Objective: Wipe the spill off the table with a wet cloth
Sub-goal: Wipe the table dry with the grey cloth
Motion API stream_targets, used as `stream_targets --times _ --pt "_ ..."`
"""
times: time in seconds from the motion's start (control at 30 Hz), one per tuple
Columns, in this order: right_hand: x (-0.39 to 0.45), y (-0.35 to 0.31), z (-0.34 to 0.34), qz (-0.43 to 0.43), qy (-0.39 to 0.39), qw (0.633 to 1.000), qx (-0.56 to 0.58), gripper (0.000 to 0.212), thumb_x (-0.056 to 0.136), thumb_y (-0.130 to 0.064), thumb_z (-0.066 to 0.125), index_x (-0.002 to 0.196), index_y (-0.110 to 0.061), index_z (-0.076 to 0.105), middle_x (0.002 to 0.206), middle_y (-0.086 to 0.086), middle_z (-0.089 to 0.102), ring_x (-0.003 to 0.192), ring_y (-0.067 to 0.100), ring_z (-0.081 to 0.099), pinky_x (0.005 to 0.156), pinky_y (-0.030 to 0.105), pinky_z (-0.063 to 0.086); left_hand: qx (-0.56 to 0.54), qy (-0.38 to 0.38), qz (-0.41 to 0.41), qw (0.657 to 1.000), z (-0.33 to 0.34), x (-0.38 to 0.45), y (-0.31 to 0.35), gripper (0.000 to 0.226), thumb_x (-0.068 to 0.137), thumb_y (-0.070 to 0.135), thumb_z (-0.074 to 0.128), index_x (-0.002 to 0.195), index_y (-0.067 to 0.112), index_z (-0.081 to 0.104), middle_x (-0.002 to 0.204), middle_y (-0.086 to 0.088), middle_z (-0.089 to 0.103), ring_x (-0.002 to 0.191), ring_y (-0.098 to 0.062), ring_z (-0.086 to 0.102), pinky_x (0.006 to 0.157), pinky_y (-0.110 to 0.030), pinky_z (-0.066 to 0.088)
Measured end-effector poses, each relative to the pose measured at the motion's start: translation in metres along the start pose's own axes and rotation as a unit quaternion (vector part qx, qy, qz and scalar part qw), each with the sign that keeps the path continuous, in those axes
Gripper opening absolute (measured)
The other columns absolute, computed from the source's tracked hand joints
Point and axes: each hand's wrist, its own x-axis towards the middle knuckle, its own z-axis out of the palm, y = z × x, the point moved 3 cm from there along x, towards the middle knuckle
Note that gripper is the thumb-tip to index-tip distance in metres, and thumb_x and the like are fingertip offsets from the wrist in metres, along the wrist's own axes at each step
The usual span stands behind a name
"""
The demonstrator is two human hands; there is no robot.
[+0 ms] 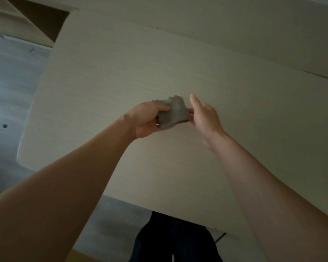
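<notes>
A: Cloth (pixel 173 112) check, but big stuff first. Worktop (pixel 235 129) is filling most of the view, pale woodgrain, dim light. Floor (pixel 11 87) is showing at left.

B: Hands?

A: Both are hovering over the worktop middle. Left hand (pixel 150 120) is gripping the grey wad, thumb on top and fingers (pixel 159 127) curling under. Right hand (pixel 204 114) is pinching the wad's right edge low down while its forefinger is sticking out straight. Cloth is sitting bunched between the two hands, looks held above the surface, not pressed on it.

B: Risks?

A: Probably wiping the wrong patch, since I'm not seeing any spill. A tight wad is also giving little contact area, so it's likely smearing rather than lifting. If it's soaked, squeezing could be dripping more water.

B: Unknowns?

A: Whether the cloth is wet. Spill location: dim and blurry, can't tell. Right hand's lower fingers are mostly hiding behind the cloth.
</notes>
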Motion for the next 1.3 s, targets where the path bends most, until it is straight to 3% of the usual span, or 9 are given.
stream_targets --times 0.23,0.3,0.4,0.5,0.6,0.73,0.93,1.17,1.3 --pt "0.031 -0.015 0.019 0.127 -0.139 0.966 0.179 0.012 0.100 -0.023 0.065 0.091 -0.017 0.071 0.075 -0.007 0.072 0.074 0.011 0.064 0.057 0.023 0.048 0.078 -0.006 0.017 0.997 -0.022 0.008 0.044 0.031 0.100 -0.002 0.050 0.127 0.001 0.066 0.123 -0.012 0.071 0.110 -0.025 0.069 0.099 -0.037 0.056" --pt "0.040 -0.022 0.030 0.099 -0.117 0.970 0.190 0.009 0.101 -0.015 0.064 0.094 -0.017 0.069 0.085 -0.003 0.074 0.083 0.014 0.067 0.069 0.028 0.053 0.103 0.019 0.030 0.994 -0.034 0.014 0.056 0.032 0.100 -0.006 0.050 0.129 -0.005 0.063 0.125 -0.014 0.070 0.112 -0.025 0.068 0.101 -0.034 0.054" --pt "0.052 -0.038 0.042 0.010 -0.007 0.990 0.142 0.004 0.098 -0.018 0.068 0.102 -0.020 0.068 0.102 0.001 0.072 0.094 0.016 0.066 0.084 0.032 0.053 0.111 0.081 0.050 0.989 -0.054 0.024 0.072 0.019 0.099 -0.005 0.056 0.112 0.005 0.065 0.101 -0.008 0.070 0.080 -0.011 0.071 0.073 -0.022 0.061" --pt "0.056 -0.047 0.067 0.011 0.011 0.992 0.124 0.024 0.095 -0.026 0.072 0.114 -0.013 0.072 0.104 0.000 0.072 0.092 0.013 0.065 0.083 0.030 0.051 0.106 0.118 0.041 0.986 -0.079 0.034 0.084 0.024 0.099 0.000 0.062 0.121 0.010 0.064 0.113 -0.008 0.067 0.093 -0.016 0.066 0.073 -0.030 0.061" --pt "0.057 -0.054 0.099 0.028 0.012 0.996 0.086 0.008 0.091 -0.017 0.074 0.097 -0.012 0.072 0.088 -0.002 0.067 0.088 0.017 0.061 0.072 0.027 0.047 0.104 0.137 0.043 0.984 -0.107 0.039 0.095 0.036 0.099 0.000 0.062 0.131 0.014 0.061 0.125 -0.005 0.065 0.104 -0.018 0.064 0.075 -0.032 0.060" --pt "0.060 -0.081 0.152 0.000 0.069 0.995 0.078 0.042 0.094 -0.014 0.068 0.133 -0.023 0.056 0.108 -0.007 0.069 0.103 0.017 0.068 0.094 0.040 0.057 0.114 0.161 0.081 0.977 -0.150 0.050 0.130 0.035 0.098 -0.004 0.061 0.128 0.015 0.060 0.123 -0.008 0.065 0.102 -0.018 0.064 0.078 -0.029 0.058" --pt "0.061 -0.133 0.237 -0.051 0.120 0.986 0.102 0.038 0.096 -0.003 0.059 0.099 -0.040 0.052 0.098 -0.017 0.064 0.074 -0.001 0.069 0.064 0.041 0.065 0.077 0.135 0.119 0.981 -0.226 0.051 0.182 0.040 0.099 -0.012 0.052 0.132 0.009 0.058 0.120 -0.012 0.065 0.106 -0.022 0.064 0.080 -0.027 0.058" --pt "0.073 -0.160 0.305 0.006 0.116 0.979 0.167 0.025 0.100 -0.006 0.056 0.108 -0.021 0.074 0.123 0.008 0.070 0.099 0.014 0.070 0.065 0.021 0.059 0.065 0.098 0.086 0.989 -0.292 0.047 0.221 0.042 0.100 -0.007 0.053 0.140 0.007 0.057 0.133 -0.014 0.064 0.123 -0.028 0.063 0.092 -0.034 0.058" --pt "0.085 -0.172 0.320 0.006 0.096 0.985 0.142 0.035 0.097 -0.005 0.052 0.122 -0.018 0.073 0.123 0.007 0.072 0.111 0.019 0.069 0.098 0.042 0.058 0.100 0.144 0.103 0.979 -0.309 0.057 0.239 0.026 0.100 0.001 0.059 0.120 0.016 0.066 0.113 -0.006 0.067 0.104 -0.019 0.067 0.088 -0.033 0.060"
